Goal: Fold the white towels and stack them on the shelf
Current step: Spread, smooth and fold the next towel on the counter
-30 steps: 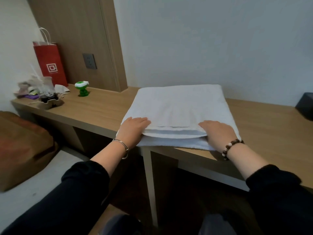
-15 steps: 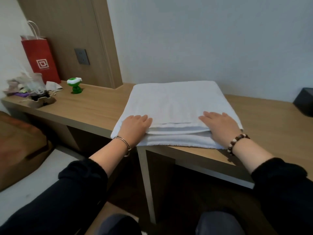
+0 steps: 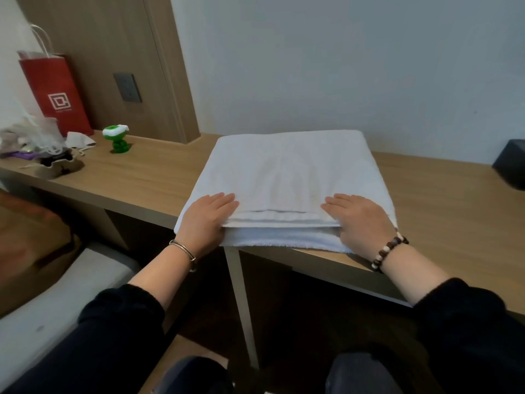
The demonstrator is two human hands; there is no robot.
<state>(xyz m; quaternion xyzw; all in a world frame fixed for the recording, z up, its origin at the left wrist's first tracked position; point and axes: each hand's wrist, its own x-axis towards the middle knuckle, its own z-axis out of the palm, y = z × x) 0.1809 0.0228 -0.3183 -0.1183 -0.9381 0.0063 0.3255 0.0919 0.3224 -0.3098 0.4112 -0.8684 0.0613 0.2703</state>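
A stack of folded white towels (image 3: 287, 174) lies on the wooden shelf (image 3: 150, 180), its near edge at the shelf's front edge. My left hand (image 3: 206, 220) rests flat on the stack's near left corner, fingers straight and pointing away from me. My right hand (image 3: 358, 220) lies flat on the near right corner in the same way. The near edge shows several layers of folded cloth between my hands. Neither hand curls round anything.
A red paper bag (image 3: 54, 92) stands at the far left against a wood panel with a dark wall socket (image 3: 127, 87). A small green figure (image 3: 117, 139) and a cluttered bowl (image 3: 54, 163) sit nearby. A dark box (image 3: 511, 166) is at the right edge.
Both hands have slid a little further onto the top of the stack and flattened. The view has shifted slightly; the towels stay in place.
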